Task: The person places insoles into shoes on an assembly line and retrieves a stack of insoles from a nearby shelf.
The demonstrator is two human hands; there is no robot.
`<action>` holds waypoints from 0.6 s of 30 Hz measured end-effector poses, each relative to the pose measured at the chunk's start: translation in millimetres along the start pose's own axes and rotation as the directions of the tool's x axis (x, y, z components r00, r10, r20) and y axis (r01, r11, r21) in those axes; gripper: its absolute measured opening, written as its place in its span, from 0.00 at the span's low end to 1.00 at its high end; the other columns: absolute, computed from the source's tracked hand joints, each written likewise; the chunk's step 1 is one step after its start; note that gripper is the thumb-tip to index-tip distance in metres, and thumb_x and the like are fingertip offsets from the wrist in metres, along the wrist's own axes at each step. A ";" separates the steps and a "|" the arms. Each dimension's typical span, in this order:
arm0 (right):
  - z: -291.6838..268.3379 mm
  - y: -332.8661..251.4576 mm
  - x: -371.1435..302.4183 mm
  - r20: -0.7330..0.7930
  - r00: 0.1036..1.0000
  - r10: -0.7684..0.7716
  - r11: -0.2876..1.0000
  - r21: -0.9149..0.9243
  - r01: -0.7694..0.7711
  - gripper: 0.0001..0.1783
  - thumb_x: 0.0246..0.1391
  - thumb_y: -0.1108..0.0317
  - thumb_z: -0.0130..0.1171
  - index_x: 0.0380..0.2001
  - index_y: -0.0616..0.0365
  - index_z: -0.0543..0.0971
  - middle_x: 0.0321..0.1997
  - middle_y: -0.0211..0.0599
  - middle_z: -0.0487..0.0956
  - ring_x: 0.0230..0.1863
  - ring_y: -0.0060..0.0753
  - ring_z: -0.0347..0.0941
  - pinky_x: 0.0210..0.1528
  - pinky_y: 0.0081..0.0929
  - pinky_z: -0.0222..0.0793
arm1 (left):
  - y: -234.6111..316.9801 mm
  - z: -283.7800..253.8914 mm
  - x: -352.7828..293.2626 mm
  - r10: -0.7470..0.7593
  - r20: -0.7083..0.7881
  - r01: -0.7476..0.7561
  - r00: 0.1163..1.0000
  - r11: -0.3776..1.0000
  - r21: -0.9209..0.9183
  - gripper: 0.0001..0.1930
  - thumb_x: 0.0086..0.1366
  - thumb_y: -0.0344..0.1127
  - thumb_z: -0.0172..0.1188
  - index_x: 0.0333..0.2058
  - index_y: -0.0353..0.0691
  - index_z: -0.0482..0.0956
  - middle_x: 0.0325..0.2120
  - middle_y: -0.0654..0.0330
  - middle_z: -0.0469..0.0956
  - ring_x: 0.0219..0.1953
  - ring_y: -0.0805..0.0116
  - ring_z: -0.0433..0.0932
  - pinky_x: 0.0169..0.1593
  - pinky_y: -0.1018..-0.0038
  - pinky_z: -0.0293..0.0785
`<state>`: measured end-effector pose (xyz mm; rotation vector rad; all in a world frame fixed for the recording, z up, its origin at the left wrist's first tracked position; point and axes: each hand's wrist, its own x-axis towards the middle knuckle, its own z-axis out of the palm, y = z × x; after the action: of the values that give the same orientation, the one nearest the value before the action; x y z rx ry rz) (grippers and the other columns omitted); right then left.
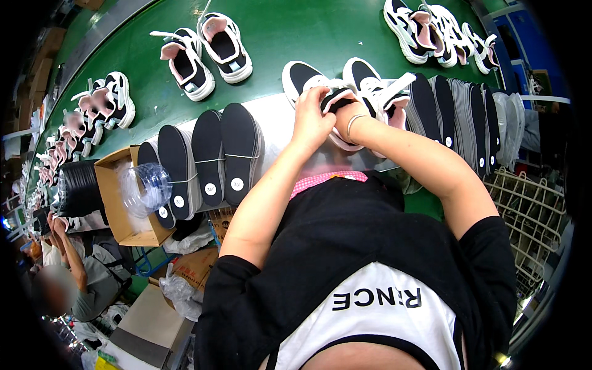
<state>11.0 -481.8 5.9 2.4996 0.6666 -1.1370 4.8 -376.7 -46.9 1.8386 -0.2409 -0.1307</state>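
Note:
A white, black and pink sneaker (301,76) sits toe away from me on the metal strip at the bench edge. My left hand (310,118) grips it by the tongue and collar, fingers closed around the edge. Into the shoe's opening reaches my right hand (350,118), a bracelet at its wrist; its fingers are hidden inside, along with anything they may hold. Close on the right stands a matching sneaker (362,73), its pale strap sticking out to the right. Dark insole stacks (425,105) lie beside it.
More bundled insoles (208,154) lie left of my arms, near a cardboard box (118,206) with a clear plastic roll (145,190). Other sneakers (225,48) stand along the green bench (277,31). A wire basket (524,216) is at right. Another person (98,287) works at far left.

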 end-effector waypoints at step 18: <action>40.2 8.8 -26.2 0.039 0.998 -0.054 0.929 0.369 0.036 0.15 0.41 0.63 0.48 0.33 0.60 0.70 0.30 0.44 0.77 0.38 0.43 0.72 0.48 0.46 0.51 | -0.5 7.7 3.9 -0.037 0.003 0.037 0.999 0.999 -0.003 0.18 0.42 0.26 0.53 0.37 0.33 0.70 0.34 0.48 0.70 0.39 0.54 0.69 0.45 0.69 0.65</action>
<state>-24.4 -515.1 1.3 2.7617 0.5403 -1.4522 7.0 -384.7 -49.4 1.8400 -0.2086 -0.1599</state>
